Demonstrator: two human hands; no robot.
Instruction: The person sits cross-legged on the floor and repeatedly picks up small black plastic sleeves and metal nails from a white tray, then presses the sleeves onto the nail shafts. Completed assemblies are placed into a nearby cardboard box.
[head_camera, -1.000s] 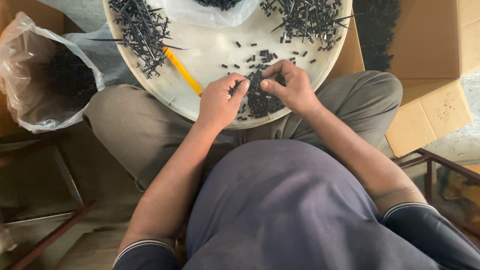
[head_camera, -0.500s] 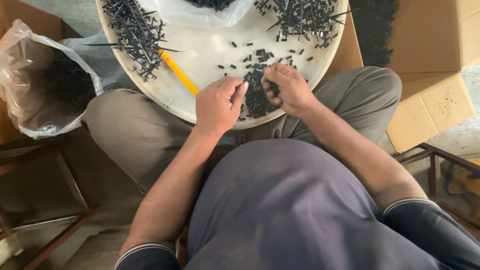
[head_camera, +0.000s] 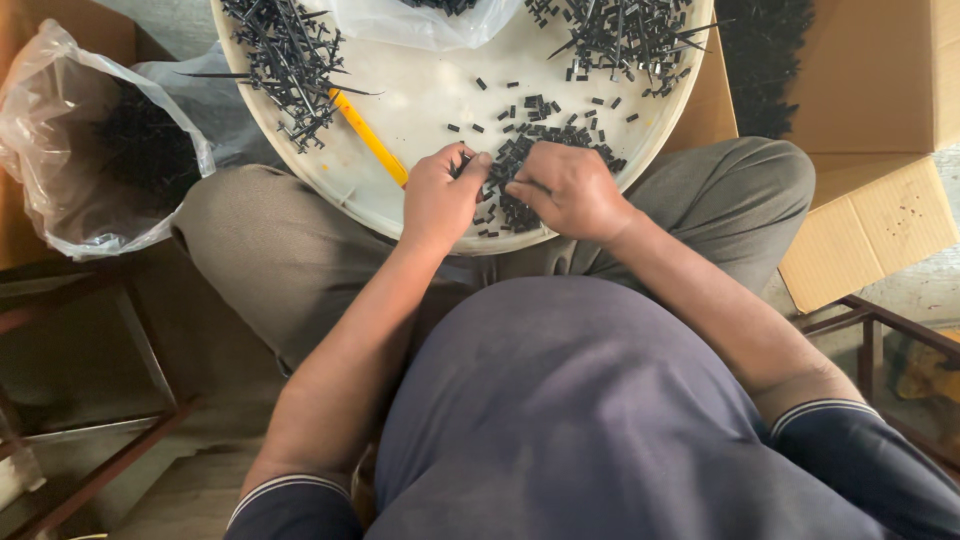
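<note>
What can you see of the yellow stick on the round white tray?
The slim yellow stick, pencil-like and seemingly plastic or painted wood, lies flat and diagonal on the round white tray. Its upper end sits by the heap of black spiked parts; its lower end reaches the left hand, contact unclear. Neither hand grips it.

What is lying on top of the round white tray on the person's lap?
On the round white tray lie heaps of small black plastic pieces, a yellow stick and a clear plastic bag. The left hand and right hand cover whatever lies beneath them.
</note>
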